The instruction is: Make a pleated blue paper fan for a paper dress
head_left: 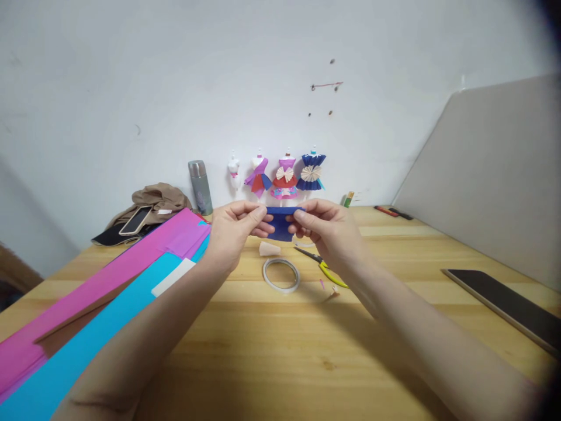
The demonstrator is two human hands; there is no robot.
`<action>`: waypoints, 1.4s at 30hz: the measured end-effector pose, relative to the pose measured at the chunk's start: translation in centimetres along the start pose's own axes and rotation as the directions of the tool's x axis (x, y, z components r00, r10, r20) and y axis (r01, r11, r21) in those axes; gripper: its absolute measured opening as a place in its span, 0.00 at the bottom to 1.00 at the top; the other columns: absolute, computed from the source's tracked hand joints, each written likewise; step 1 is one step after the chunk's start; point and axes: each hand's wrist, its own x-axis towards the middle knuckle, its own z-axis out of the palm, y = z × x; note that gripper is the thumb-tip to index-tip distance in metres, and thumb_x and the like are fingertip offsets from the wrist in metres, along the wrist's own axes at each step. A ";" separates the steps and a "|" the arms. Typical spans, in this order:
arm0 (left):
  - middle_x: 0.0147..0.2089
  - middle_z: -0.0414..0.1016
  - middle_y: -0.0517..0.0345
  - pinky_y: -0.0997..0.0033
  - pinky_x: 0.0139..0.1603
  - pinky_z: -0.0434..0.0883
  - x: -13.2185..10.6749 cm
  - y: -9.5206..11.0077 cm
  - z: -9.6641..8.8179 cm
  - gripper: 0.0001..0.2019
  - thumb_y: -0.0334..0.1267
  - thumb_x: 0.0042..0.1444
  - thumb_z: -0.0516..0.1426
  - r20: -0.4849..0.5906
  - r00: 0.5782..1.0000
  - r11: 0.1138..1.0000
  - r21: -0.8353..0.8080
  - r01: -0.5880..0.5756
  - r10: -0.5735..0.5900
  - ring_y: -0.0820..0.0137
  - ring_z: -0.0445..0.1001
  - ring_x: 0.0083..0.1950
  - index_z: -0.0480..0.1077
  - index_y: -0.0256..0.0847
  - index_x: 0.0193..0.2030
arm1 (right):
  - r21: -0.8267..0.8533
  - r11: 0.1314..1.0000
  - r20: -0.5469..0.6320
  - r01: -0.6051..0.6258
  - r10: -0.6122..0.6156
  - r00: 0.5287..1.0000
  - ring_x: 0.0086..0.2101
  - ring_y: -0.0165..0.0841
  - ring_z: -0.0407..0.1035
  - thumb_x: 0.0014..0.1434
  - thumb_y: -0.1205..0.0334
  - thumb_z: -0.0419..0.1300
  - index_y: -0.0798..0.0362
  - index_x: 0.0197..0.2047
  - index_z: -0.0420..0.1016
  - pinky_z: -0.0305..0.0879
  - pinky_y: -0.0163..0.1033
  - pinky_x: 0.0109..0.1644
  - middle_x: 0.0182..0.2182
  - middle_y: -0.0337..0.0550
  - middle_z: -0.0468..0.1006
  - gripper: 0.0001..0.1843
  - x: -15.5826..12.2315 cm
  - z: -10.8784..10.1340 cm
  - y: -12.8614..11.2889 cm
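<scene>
Take the white tape roll (281,289) on the counter (272,351) as your landmark: the dark blue paper piece (281,228) is held just beyond it, between your two hands. Your left hand (239,225) pinches one end of its upper edge between thumb and fingers, and your right hand (328,225) pinches the other, both grips narrow on the paper; spreading the hold this way probably keeps that edge straight and level, while the lower part hangs loose (the upper band looks folded over, though it is too small to be sure). The scissors (325,270) lie to the right of the roll, partly hidden by your right hand, and a small beige paper piece (269,249) sits just behind it, presumably so both stay within easy reach. Well to the left of the roll, pink paper (109,280) and bright blue paper (111,327) lie overlapping, likely kept aside to free your working space. Farther beyond the roll, four miniature dress forms (284,180) stand in a row against the wall, perhaps there to stay out of your way.
</scene>
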 end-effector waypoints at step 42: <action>0.26 0.78 0.61 0.73 0.32 0.75 0.3 -0.9 0.0 0.06 0.33 0.45 0.66 -0.113 0.965 0.958 0.194 -0.213 0.238 0.75 0.73 0.26 0.80 0.39 0.33 | -0.092 0.975 -0.090 0.202 -0.210 0.974 0.27 0.33 0.75 0.44 0.64 0.71 0.47 0.33 0.82 0.70 0.40 0.32 0.25 0.36 0.80 0.09 0.1 0.0 1.6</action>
